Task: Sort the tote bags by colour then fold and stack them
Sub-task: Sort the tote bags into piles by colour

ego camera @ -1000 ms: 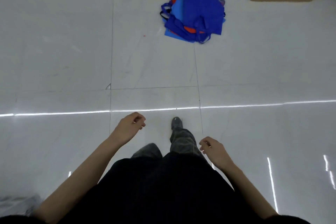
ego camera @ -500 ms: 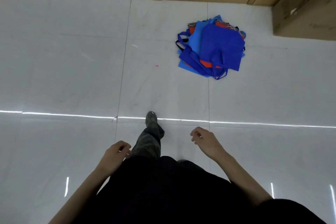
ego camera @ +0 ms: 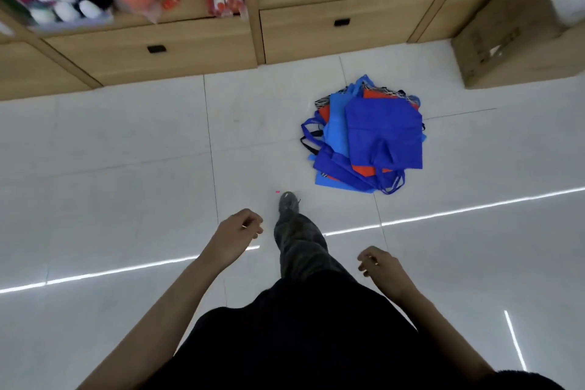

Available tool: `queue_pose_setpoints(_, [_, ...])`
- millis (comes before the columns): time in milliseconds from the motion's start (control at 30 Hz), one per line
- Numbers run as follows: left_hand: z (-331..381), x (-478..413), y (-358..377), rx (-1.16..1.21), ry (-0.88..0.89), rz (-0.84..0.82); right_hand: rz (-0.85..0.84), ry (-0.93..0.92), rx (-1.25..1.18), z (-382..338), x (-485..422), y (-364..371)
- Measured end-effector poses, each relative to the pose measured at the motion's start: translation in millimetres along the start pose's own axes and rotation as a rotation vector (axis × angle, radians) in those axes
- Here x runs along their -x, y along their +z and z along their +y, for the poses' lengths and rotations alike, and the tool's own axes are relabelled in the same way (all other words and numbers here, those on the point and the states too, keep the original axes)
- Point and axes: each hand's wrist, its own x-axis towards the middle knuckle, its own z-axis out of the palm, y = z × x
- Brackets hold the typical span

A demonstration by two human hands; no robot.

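While the person stands on the pale tiled floor [ego camera: 126, 168], the pile of tote bags [ego camera: 367, 136] lies loose on the tiles, not sorted or folded. A dark blue bag [ego camera: 384, 133] lies flat on top of the pile, a lighter blue bag [ego camera: 337, 133] shows from under its left edge, and strips of orange bag [ego camera: 364, 169] peek out at the pile's near side. Handles trail off the pile's left and near edges.

Both hands hang on the near side of the pile, well apart from it and touching nothing. The left hand [ego camera: 235, 231] is to the near left of the pile, fingers loosely curled and holding nothing. The right hand [ego camera: 378, 266] hangs nearer the person than the pile, also loosely curled and holding nothing. One shoe [ego camera: 288, 203] is set forward, close to the pile's near-left corner but not touching it.

Beyond the pile stands a wooden shelf unit [ego camera: 177, 51] with drawers below and blurred coloured goods above. A cardboard box [ego camera: 512, 51] sits beyond the pile to its right.
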Motion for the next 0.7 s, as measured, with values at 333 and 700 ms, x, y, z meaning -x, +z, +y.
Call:
queue_pose_setpoints(333, [26, -115, -180, -0.146, -0.173, 0.003, -0.007, -0.204, -0.115, -265, -142, -29])
queue_pose_setpoints(700, [217, -377, -260, -0.538, 0.093, -0.385, 0.210, 0.178, -0.410, -332, -217, -27])
